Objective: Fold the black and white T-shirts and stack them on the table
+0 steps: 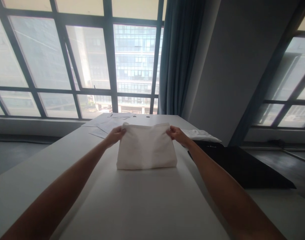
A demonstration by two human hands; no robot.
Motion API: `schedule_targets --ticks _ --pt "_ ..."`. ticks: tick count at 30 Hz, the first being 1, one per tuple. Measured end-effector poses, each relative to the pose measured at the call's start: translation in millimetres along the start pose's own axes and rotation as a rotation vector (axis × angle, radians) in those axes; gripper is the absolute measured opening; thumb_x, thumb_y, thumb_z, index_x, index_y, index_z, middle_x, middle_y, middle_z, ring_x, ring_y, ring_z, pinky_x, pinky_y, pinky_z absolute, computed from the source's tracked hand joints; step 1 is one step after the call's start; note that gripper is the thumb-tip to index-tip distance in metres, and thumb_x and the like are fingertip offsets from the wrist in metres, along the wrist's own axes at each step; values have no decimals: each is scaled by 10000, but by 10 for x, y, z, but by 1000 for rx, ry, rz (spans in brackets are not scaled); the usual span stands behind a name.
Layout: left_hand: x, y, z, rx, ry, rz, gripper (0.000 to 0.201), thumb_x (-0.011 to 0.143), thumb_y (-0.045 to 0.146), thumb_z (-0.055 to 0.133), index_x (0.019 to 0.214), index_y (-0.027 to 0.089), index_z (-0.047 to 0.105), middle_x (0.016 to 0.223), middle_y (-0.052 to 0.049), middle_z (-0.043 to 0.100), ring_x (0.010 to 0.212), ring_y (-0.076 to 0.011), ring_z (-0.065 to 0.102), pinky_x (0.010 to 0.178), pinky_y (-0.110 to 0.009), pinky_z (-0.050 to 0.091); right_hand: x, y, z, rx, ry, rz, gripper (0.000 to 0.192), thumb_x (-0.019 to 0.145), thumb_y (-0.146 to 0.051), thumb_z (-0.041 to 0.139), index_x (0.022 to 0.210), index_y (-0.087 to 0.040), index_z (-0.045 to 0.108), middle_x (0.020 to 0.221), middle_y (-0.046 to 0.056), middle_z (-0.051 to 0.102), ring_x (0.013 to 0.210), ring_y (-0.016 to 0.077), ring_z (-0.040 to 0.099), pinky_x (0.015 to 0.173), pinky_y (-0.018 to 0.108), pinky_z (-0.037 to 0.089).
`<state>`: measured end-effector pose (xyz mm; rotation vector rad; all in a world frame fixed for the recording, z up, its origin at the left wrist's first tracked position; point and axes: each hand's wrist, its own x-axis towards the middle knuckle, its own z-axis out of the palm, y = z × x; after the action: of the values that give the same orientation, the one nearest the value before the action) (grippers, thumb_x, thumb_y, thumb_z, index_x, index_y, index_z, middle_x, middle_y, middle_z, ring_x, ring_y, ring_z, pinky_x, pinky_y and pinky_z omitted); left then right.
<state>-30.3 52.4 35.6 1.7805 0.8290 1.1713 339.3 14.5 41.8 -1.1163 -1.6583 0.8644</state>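
Observation:
A folded piece of white cloth [147, 148] is in front of me over the white table [142, 203], its near edge close to or on the tabletop. At its far left corner, my left hand [115, 135] pinches the fabric between thumb and fingers. My right hand [176, 134] grips the far right corner the same way. Between the two hands the cloth's upper edge runs fairly straight, with small bunches at the corners. Whether it is a garment cannot be made out.
Sheets of paper [102, 126] lie at the table's far left. On the right are a crumpled white cloth [201, 135] and a flat black item [242, 166]. A blue-grey curtain [176, 60] hangs by the windows behind the table, beside a grey pillar [232, 60].

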Motion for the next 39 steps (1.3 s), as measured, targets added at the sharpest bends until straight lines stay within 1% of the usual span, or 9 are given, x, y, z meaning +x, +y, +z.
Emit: schedule_targets --ticks 3,7,10,14,19,24,32,35,39 --pt "72 -238 40 75 34 -73 546 796 528 630 1126 94 588 981 -134 714 845 -256 684 730 -383 565 77 202 60 -81 86 166 361 799 -437 650 1007 -150 581 869 49 676 634 125 599 567 231 497" --pt "16 -546 65 467 85 -223 552 799 312 620 1299 102 520 1295 -213 615 1178 -327 600 965 -448 494 70 466 115 -607 126 409 362 827 -242 614 1163 -111 580 954 105 712 688 156 661 638 245 504" --pt "-79 -541 162 751 0 -148 576 837 247 542 1387 94 464 1474 -201 457 1379 -316 413 1136 -461 326 43 488 163 -886 138 360 477 826 -258 631 1268 -94 561 1131 177 683 1006 252 663 834 297 489" --pt "-225 -282 515 996 -223 20 502 951 349 364 1388 143 501 1530 -131 402 1434 -277 328 1170 -467 260 6 290 436 -976 110 216 499 896 -381 542 1339 -151 545 1378 165 554 1265 296 516 1028 378 393" --pt "-527 -206 851 1037 -427 31 600 976 511 282 1468 195 418 1586 -90 288 1475 -255 231 1188 -502 161 -206 222 892 -1013 -215 97 657 964 -538 352 1509 -173 352 1589 92 273 1463 261 231 1188 455 142" --pt "-790 -324 690 1062 -461 -40 651 977 561 244 1516 211 344 1600 -66 247 1489 -224 185 1200 -433 131 -417 407 831 -1015 -303 222 693 982 -570 234 1558 -185 228 1627 52 118 1499 215 94 1200 449 70" --pt "-992 -237 250 1024 -529 -98 884 872 748 353 1541 175 286 1615 -114 137 1495 -302 111 1200 -473 142 -606 380 584 -1076 -189 260 612 1007 -500 249 1518 -173 325 1607 105 212 1485 241 169 1183 512 90" --pt "-1020 -142 97 966 -600 -29 890 802 741 518 1497 200 386 1592 -125 251 1460 -324 252 1173 -464 258 -725 234 512 -1047 -231 140 576 984 -526 333 1409 -173 499 1531 147 379 1439 271 293 1173 492 163" --pt "-1059 -108 13 950 -553 168 476 935 523 456 1271 223 608 1424 -100 543 1238 -273 572 1039 -399 454 -882 47 359 -865 -541 21 767 741 -648 673 1351 -196 559 1510 146 408 1371 282 409 1128 362 312"
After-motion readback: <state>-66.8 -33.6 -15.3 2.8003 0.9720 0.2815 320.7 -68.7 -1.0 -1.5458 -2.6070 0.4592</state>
